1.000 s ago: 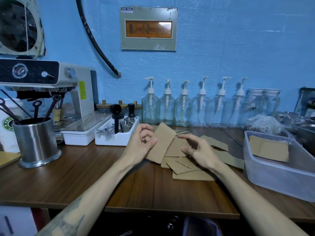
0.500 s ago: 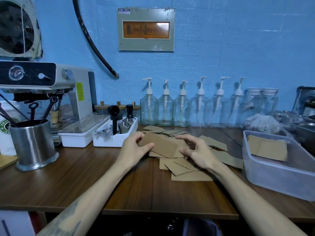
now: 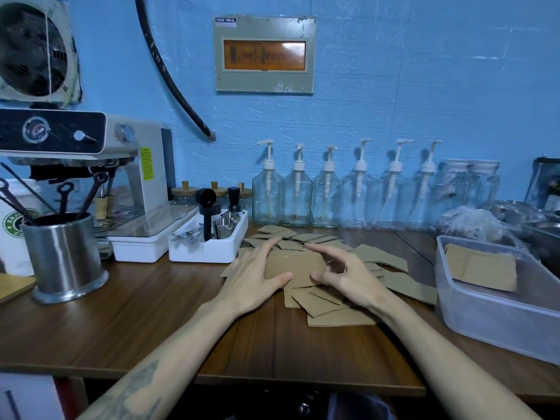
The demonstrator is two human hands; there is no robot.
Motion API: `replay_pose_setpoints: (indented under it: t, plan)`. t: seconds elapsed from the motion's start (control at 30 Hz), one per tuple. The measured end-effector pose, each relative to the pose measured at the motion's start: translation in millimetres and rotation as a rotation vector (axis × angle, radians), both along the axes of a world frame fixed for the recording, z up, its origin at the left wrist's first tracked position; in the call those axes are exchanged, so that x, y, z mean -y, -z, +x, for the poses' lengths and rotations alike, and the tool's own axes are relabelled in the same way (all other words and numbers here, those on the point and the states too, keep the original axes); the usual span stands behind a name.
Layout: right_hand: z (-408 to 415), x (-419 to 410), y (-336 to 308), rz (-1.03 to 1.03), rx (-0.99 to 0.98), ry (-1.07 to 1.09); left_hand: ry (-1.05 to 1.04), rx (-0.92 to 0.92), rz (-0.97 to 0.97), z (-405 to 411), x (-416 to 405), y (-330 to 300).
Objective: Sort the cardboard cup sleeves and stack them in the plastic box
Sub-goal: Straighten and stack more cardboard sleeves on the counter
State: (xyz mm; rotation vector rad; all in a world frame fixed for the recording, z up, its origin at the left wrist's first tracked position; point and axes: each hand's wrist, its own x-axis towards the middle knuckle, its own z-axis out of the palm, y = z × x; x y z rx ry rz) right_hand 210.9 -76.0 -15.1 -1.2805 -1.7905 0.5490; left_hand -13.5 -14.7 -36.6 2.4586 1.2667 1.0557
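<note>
Sleeve pile (image 3: 330,310) left of plastic box (image 3: 497,322)

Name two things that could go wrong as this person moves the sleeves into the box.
The loose cardboard sleeves overlap unevenly near the table edge, so a sweep could push some off. The plastic box sits far to the right; a sleeve held flat between the left hand and right hand might slip en route.

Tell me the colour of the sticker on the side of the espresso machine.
Bright yellow-green; the sticker shows on the espresso machine in the head view.
</note>
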Motion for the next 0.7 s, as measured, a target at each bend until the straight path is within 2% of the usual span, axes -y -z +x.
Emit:
replay_pose_setpoints:
  t: [0.13, 0.33, 0.57, 0.7]
  plan:
    - [-1.5, -8.4, 4.5, -0.020, 0.067, -0.017, -0.015, -0.042, 0.030, 0.5, -1.4, 2.5]
    - [-1.0, -9.4, 6.3, 0.083, 0.167, 0.014, 0.009, -0.028, 0.084, -1.0, -5.3, -0.9]
    - [1.2, -14.3, 7.3, 0.105, 0.190, 0.040, 0.171, 0.075, -0.122, -7.9, -6.4, 0.1]
    - [6.8, -13.5, 9.2, 0.083, 0.163, 0.057, 0.191, 0.132, -0.133, -10.0, -3.1, -0.7]
